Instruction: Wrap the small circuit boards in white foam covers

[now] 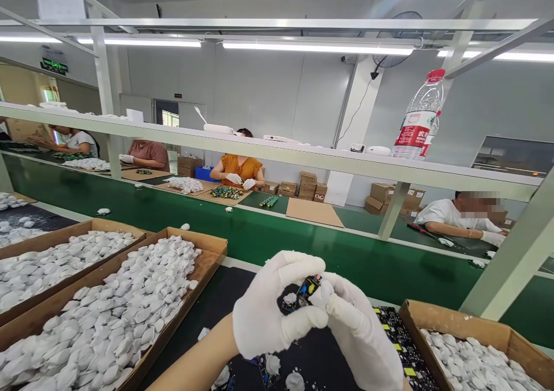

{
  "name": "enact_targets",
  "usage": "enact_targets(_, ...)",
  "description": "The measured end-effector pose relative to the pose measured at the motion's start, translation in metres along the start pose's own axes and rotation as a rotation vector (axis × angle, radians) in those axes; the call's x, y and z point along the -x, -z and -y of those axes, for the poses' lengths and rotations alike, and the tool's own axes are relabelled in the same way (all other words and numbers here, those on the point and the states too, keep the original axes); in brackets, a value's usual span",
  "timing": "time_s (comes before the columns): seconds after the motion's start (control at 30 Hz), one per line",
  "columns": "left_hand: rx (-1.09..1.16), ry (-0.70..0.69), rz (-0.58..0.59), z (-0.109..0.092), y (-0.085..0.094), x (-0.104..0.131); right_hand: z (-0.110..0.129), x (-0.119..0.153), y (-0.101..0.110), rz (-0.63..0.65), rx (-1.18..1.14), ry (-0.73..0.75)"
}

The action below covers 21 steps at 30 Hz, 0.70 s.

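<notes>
Both my hands wear white gloves and meet around a small circuit board (pixel 308 287) with yellow and blue components. My left hand (pixel 277 304) is closed on its left side, fingers curled above and thumb below. My right hand (pixel 359 327) pinches at its right edge, where a white lump (pixel 319 296) shows; I cannot tell whether this is a white pad or a glove fingertip. Below my hands, more boards with white pads (pixel 272 364) on them lie on the black work mat (pixel 190 327). The board's underside and part of its right edge are hidden by my fingers.
Cardboard trays (pixel 216 252) heaped with white pads stand at left, another tray (pixel 411 316) at right. Beside it is a panel of boards (pixel 400 345). A green conveyor (pixel 259 238) runs ahead, under a shelf holding a water bottle (pixel 418 119). Co-workers sit across it.
</notes>
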<state>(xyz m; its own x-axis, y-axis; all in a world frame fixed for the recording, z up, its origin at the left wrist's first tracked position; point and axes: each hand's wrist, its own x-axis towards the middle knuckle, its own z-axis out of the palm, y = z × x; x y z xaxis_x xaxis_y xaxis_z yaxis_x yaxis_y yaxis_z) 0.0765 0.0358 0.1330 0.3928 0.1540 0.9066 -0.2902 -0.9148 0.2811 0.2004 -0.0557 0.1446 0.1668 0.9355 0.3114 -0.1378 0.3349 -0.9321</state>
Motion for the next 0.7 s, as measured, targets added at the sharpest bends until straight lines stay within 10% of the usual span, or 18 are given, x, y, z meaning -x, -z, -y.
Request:
enact_targets(0.4, 0.516, 0.408, 0.087, -0.001, -0.002, -0.002, -0.012, 0.002, 0.003, 0.029, -0.018, -0.015)
enact_targets(0.7, 0.244, 0.373, -0.093, 0.004, -0.010, 0.003, -0.004, -0.003, -0.003, -0.049, -0.383, -0.111)
